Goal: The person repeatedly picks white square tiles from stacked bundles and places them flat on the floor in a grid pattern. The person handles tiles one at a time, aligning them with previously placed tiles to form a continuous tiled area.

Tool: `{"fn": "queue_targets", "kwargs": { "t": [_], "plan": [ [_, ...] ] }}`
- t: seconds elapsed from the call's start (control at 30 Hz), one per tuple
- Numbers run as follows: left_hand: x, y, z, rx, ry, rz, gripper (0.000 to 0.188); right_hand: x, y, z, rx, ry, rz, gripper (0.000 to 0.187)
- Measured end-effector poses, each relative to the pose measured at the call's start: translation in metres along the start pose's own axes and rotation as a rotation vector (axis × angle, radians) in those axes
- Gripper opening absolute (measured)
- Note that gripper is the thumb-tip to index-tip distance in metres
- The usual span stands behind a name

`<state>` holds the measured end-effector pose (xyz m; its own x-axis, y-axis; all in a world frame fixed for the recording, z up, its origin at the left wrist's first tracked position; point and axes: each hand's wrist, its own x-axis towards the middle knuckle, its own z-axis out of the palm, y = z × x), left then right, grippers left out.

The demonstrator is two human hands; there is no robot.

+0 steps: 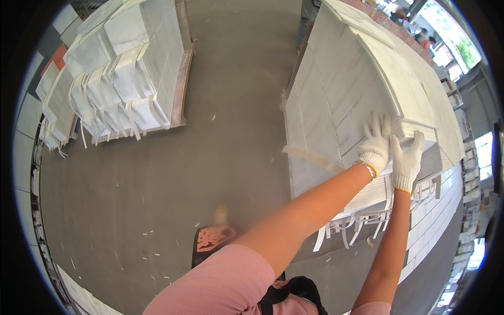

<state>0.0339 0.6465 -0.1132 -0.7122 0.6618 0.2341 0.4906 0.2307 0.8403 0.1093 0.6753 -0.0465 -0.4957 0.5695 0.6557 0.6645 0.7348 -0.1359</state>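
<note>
Both hands wear white knitted gloves and reach to the right, onto a large stack of pale, grey-veined stone tiles (336,89). My left hand (375,144) lies with stretched fingers against the tiles' broad side, close to the corner. Beside it, my right hand (407,160) presses on the near end of a small pile of tiles (417,128) on top, thumb and fingers apart. The two hands almost touch. Its palm side is hidden, as is whatever lies under it. A bracelet circles my left wrist.
Loose pale straps (349,231) hang below the stack. At the far left, more strapped tile bundles (118,79) stand on a pallet. Small white scraps (148,232) litter the grey floor (231,94). A person (310,16) stands behind the right stack; others sit farther back.
</note>
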Motion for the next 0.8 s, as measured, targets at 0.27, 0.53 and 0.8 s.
{"fn": "queue_targets", "kwargs": {
  "t": [0.27, 0.53, 0.8],
  "plan": [
    [0.047, -0.026, -0.025, 0.019, -0.122, 0.010, 0.078, 0.028, -0.015, 0.046, 0.051, -0.005, 0.056, 0.083],
    [0.114, -0.051, 0.013, -0.027, 0.127, 0.163, 0.072, 0.074, -0.044, 0.064, 0.101, 0.003, 0.108, 0.089],
    [0.185, -0.074, -0.020, -0.229, -0.142, 0.094, 0.073, 0.127, -0.097, 0.080, 0.116, 0.013, 0.121, 0.090]
  ]
}}
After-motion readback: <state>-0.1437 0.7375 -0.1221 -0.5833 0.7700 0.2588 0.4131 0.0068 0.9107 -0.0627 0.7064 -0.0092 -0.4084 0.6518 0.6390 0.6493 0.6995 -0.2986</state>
